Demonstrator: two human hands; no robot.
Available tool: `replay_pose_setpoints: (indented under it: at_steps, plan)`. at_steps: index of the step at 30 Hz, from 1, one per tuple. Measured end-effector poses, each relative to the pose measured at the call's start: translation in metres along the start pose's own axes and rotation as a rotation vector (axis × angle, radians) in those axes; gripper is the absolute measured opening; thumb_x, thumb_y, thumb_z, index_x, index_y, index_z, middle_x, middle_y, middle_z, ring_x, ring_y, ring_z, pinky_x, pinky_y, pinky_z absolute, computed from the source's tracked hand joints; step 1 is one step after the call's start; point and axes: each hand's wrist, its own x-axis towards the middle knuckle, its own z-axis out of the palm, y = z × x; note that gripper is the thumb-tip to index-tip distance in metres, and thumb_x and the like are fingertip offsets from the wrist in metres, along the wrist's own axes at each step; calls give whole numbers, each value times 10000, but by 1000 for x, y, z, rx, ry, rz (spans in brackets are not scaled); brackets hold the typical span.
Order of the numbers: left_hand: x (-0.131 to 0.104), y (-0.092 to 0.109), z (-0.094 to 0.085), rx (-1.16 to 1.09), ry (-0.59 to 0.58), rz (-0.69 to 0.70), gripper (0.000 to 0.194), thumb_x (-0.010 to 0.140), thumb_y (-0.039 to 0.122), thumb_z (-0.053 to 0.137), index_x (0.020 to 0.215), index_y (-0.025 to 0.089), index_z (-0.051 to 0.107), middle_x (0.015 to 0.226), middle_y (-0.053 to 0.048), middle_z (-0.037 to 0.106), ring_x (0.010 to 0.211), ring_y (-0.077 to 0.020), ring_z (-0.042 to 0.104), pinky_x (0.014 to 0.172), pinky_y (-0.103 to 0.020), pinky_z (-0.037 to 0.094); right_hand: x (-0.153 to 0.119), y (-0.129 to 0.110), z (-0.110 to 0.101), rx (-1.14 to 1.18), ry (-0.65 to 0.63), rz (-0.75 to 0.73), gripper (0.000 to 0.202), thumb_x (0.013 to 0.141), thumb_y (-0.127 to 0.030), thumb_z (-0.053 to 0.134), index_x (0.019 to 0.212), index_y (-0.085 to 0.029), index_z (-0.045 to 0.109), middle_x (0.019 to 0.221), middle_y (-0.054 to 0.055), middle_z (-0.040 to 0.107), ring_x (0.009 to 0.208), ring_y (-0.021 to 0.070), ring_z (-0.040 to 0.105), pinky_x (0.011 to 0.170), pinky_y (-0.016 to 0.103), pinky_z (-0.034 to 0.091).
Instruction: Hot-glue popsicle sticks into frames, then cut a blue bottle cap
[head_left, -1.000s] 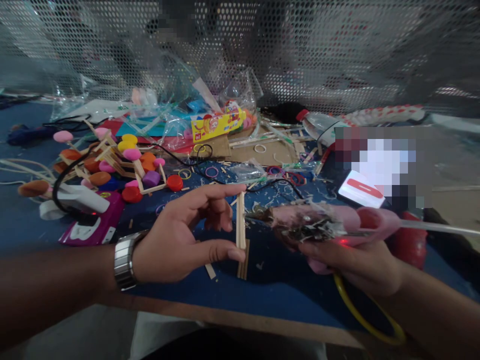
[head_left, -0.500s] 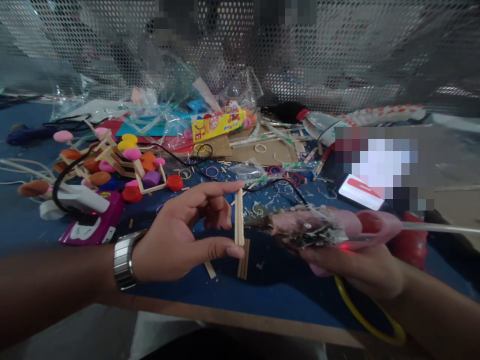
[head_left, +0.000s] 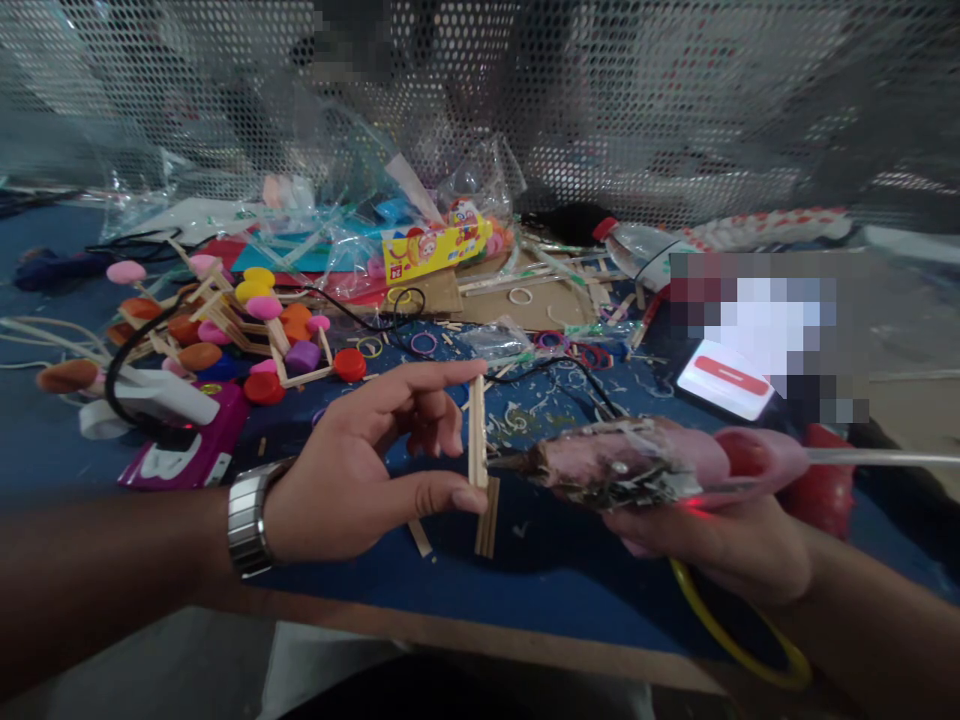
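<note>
The work looks partway through: several thin sticks (head_left: 477,425) are already lined up in a narrow bundle, upright above the table (head_left: 600,600), while the nozzle (head_left: 517,462) of the glue gun (head_left: 630,465) is at the bundle's right edge. Whether it touches, and how much glue is on, I cannot tell. Gluing along that edge seems unfinished. A second group of sticks (head_left: 487,525) lies on the table just below, apparently still to be used.

The left hand (head_left: 337,470) pinches the bundle end to end between forefinger and thumb; the right hand (head_left: 735,545) is wrapped around the glue gun.

Compared with the earliest frame, the nozzle sits lower along the edge, nearer the thumb, and the bundle has shifted slightly left. The second group has not moved.
</note>
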Motion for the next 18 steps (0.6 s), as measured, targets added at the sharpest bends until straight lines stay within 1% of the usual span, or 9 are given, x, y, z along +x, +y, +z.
replay_pose_setpoints:
  at_steps: [1,2,3,4,6,7,9,14,18]
  plan:
    - [0,0,0,1,0,4,657,744,227,930,1353,226,683,821,10,628,751,-115,626,693,-204,531,1,0,0,14,-36,-12,395,749,-187,807,1009,-481,850,989,-14,844,797,229,785,434,212,548]
    - [0,0,0,2,1,7,655,746,233,930,1352,227,682,819,13,626,749,-113,625,691,-201,531,2,-1,-1,28,-87,-31,451,774,-152,778,1059,-497,833,1044,-28,843,867,228,795,527,223,604]
    - [0,0,0,4,2,8,653,746,239,931,1350,227,683,816,14,624,746,-112,624,690,-201,530,3,-1,-2,36,-137,-51,507,795,-120,752,1106,-516,812,1102,-45,837,951,227,797,656,243,647]
    - [0,0,0,7,5,9,655,743,244,934,1349,228,684,815,15,625,745,-112,623,689,-203,529,5,-2,-4,33,-170,-73,547,804,-102,738,1138,-530,795,1144,-61,829,1028,226,791,792,268,658]
    - [1,0,0,8,11,9,656,738,246,938,1344,228,687,816,14,628,742,-111,621,686,-204,527,7,-3,-6,25,-224,-114,572,817,-99,729,1183,-537,773,1189,-73,818,1130,227,769,993,312,610]
    - [1,0,0,7,13,8,653,737,243,938,1342,228,690,817,14,630,742,-109,622,685,-201,526,8,-3,-8,20,-258,-122,578,825,-95,723,1206,-528,766,1207,-66,813,1155,227,761,1031,321,591]
    - [1,1,0,-2,13,10,644,741,232,935,1338,229,692,820,16,630,748,-105,624,689,-193,526,8,-3,-9,12,-277,-117,596,844,-70,700,1240,-512,754,1243,-56,802,1183,222,750,1062,324,571]
    - [2,1,0,3,15,13,647,743,234,934,1342,222,689,812,14,623,747,-108,624,691,-194,529,5,-1,-10,-14,-284,-150,623,848,-49,699,1268,-508,741,1251,-58,800,1187,211,749,1058,292,570]
    - [0,1,0,11,12,2,635,760,260,924,1345,222,683,816,13,617,751,-111,616,692,-202,523,6,0,-13,-50,-316,-197,672,859,-46,691,1333,-522,691,1298,-72,780,1221,195,731,1080,272,551]
